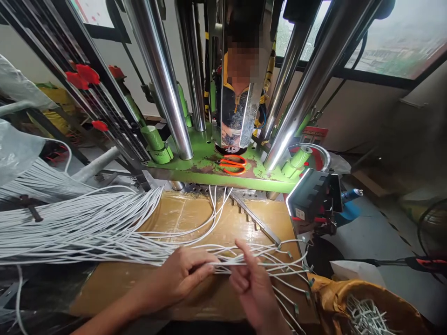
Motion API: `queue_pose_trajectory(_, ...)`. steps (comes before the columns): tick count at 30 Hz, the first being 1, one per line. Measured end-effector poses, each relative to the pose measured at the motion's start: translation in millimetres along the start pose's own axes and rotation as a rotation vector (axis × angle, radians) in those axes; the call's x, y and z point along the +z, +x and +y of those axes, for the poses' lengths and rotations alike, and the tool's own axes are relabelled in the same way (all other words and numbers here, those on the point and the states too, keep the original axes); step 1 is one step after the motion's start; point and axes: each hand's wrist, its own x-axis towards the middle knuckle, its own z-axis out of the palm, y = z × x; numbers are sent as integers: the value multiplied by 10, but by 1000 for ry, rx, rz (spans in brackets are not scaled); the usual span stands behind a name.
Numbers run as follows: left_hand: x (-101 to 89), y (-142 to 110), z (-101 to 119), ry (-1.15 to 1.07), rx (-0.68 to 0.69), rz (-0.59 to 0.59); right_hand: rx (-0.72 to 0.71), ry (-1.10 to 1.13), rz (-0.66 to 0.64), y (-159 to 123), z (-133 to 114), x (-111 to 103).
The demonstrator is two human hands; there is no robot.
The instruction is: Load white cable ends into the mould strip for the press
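Note:
My left hand pinches a few white cables between thumb and fingers, just above the brown-covered work surface. Close by on the right, my right hand has its index finger raised and its other fingers curled against the same cables; its grip is partly hidden. Beyond it the cable ends fan out, with small dark green tips. A thick bundle of white cables stretches in from the left. Behind my hands, a metal bar with small blocks lies at a slant.
A green machine platform with upright steel columns stands ahead, bearing orange-handled scissors. Several cables run under it. To the right are a lit control box and a brown sack of short white pieces. A polished column reflects a person.

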Motion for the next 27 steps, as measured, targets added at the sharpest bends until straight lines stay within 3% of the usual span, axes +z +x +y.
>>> queue_pose_trajectory(4, -20, -303, -136, 61, -121, 164, -200, 134, 142, -54, -420, -436)
queue_pose_trajectory(5, -15, -349, -152, 30, -162, 145, -261, 77, 170, -85, -474, -523)
queue_pose_trajectory(7, 64, -376, -131, -111, -214, -11, -325, -162, 205, -149, -476, -600)
queue_pose_trajectory(9, 248, -331, -58, -370, -225, -212, -277, -450, 170, -196, -349, -547)
queue_pose_trajectory(11, 478, -258, 11, -654, -250, -324, -131, -674, 21, -208, -166, -436)
queue_pose_trajectory(13, 644, -217, 34, -775, -266, -310, -24, -766, -103, -176, -30, -367)
queue_pose_trajectory(14, 679, -219, 27, -751, -270, -277, -36, -759, -100, -145, -5, -367)
queue_pose_trajectory(16, 657, -263, -6, -612, -270, -223, -177, -637, 22, -69, -50, -421)
queue_pose_trajectory(19, 551, -334, -41, -480, -268, -257, -456, -473, 164, 3, -221, -472)
queue_pose_trajectory(22, 585, -285, -31, -618, -263, -299, -512, -762, 2, -55, -245, -296)
queue_pose_trajectory(25, 732, -138, -32, -785, -241, -193, -494, -1152, -374, -129, -144, -34)
queue_pose_trajectory(27, 796, -37, -57, -881, -244, -127, -574, -1272, -442, -77, -165, 18)
